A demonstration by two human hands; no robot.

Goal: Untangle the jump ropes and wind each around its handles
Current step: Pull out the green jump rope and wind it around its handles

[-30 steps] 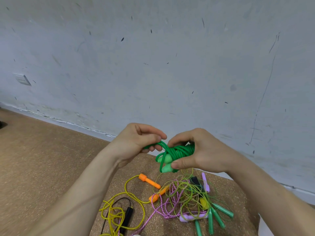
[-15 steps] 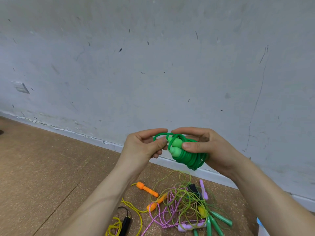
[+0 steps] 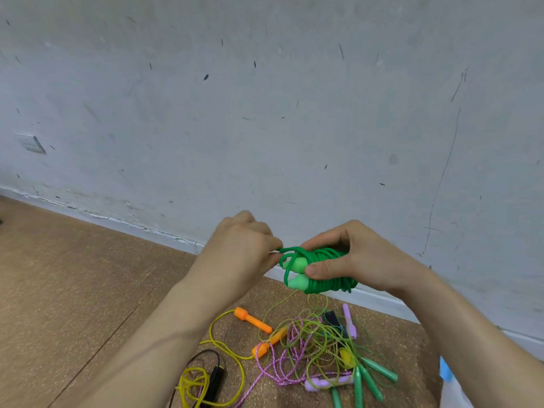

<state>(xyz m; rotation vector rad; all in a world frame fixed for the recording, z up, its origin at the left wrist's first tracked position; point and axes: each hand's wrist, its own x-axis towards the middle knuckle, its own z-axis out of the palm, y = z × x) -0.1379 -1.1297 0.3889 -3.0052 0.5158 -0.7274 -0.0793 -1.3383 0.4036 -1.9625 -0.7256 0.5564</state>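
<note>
A green jump rope (image 3: 323,269) is wound in a tight bundle around its two light-green handles, held up in front of the wall. My right hand (image 3: 353,257) grips the bundle, thumb pressed on its front. My left hand (image 3: 244,248) pinches the loose end loop of the green rope at the bundle's left side. On the floor below lies a tangle of ropes (image 3: 312,343): a yellow rope with orange handles (image 3: 253,319), a pink braided rope with lilac handles (image 3: 326,384), a thin green rope with green handles (image 3: 371,381), and a black-handled rope (image 3: 215,381).
A scuffed white wall (image 3: 265,113) rises right behind the hands, with a baseboard along the cork-brown floor (image 3: 73,275). A blue and white object (image 3: 447,375) shows at the lower right edge.
The bundle has turned level and moved slightly right and down. My left hand has rotated over, knuckles up, and pulls the end loop leftward.
</note>
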